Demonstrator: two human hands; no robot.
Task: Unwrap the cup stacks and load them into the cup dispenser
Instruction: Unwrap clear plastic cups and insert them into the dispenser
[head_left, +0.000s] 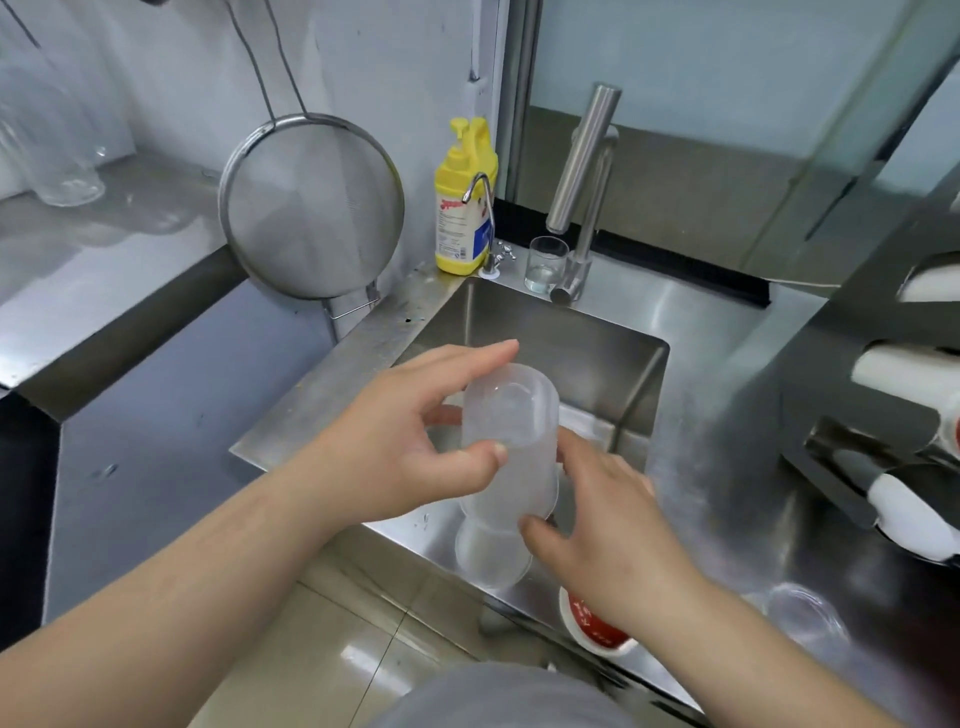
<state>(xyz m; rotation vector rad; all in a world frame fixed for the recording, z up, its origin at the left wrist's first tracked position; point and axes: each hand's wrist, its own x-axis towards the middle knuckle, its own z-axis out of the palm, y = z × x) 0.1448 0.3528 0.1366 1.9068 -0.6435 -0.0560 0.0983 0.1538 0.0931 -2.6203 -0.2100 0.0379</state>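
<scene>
A stack of translucent plastic cups (506, 441) is held bottom end up over the steel sink (550, 332). My left hand (415, 441) grips its upper part, thumb on the front and fingers behind. My right hand (602, 525) holds the lower right side of the stack. The stack's wider open end (491, 556) points down toward the sink's front edge. I cannot tell whether any wrapper is on it. At the right stands the cup dispenser (852, 415), a dark steel panel with white cup stacks (904, 374) poking out of its openings.
A red and white paper cup (597, 626) lies under my right wrist. Clear plastic (800, 618) lies on the counter at right. A yellow soap bottle (465, 202), a glass (545, 265) and a tap (582, 161) stand behind the sink. A strainer (311, 208) hangs at left.
</scene>
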